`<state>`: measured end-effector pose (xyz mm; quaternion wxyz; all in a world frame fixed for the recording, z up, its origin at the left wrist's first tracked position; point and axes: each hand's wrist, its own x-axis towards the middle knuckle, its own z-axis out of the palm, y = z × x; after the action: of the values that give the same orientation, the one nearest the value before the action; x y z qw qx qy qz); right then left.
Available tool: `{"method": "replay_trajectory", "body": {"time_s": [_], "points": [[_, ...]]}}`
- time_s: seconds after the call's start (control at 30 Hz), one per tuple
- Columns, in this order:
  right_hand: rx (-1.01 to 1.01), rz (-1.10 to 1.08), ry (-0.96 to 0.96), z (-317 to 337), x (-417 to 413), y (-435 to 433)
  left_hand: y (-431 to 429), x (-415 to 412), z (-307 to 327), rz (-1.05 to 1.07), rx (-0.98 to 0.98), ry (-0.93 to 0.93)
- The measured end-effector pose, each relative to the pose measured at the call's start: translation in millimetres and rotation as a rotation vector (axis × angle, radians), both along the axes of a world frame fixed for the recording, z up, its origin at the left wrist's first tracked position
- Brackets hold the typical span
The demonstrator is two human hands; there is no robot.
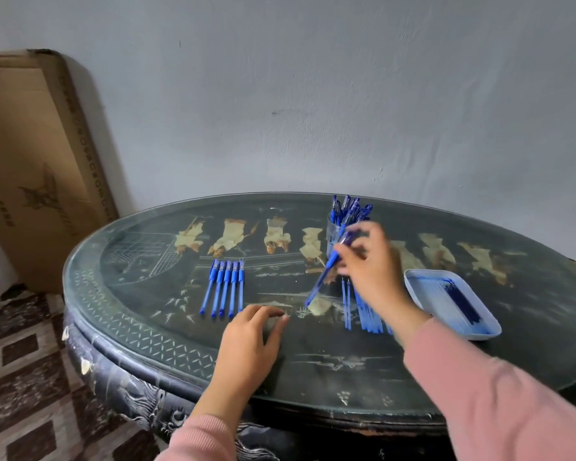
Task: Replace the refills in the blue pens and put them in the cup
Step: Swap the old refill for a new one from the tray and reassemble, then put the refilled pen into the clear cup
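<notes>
Grey wall behind, with a cardboard box [30,161] leaning on it at far left, its top corner cut off by the picture edge. The dark inlaid table [147,327] curves to a near edge with bare glass along it. Five blue pens [225,282] lie side by side left of centre, long axes running away from the person, capped ends far. Just near of them the left hand [250,341] rests on the glass, fingers loosely bent, holding nothing. Right of centre the right hand [369,264], blurred, pinches a pen [330,264] slanting from the cup [335,231] down-left, tip over the table. Loose refills [363,311] lie partly hidden under that wrist. A tray [426,287] holds dark refills.
</notes>
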<state>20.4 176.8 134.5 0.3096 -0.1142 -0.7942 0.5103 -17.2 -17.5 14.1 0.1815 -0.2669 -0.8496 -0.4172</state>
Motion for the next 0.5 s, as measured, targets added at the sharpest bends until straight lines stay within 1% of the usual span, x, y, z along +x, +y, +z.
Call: {"method": "replay_trajectory", "body": {"time_s": [0.07, 0.13, 0.2, 0.3, 0.4, 0.5], "points": [[0.057, -0.144, 0.084, 15.3, -9.7, 22.1, -7.0, -10.4, -7.6, 0.085, -0.177, 0.115], [0.099, -0.254, 0.164, 30.0, -22.1, 39.5, -12.7, -14.1, -15.9, 0.127, -0.266, 0.159], [0.13, -0.304, 0.226, 41.6, -36.4, 51.8, -14.6, -13.0, -20.6, 0.137, -0.283, 0.16], [0.259, -0.353, 0.233, 53.8, -54.2, 63.2, -13.4, -12.4, -20.0, 0.148, -0.264, 0.147], [0.396, -0.366, 0.181, 53.3, -68.1, 70.2, -14.0, -12.2, -20.3, 0.134, -0.236, 0.148], [0.521, -0.357, 0.078, 42.9, -80.8, 77.6, -15.1, -11.4, -19.8, 0.128, -0.219, 0.144]]}}
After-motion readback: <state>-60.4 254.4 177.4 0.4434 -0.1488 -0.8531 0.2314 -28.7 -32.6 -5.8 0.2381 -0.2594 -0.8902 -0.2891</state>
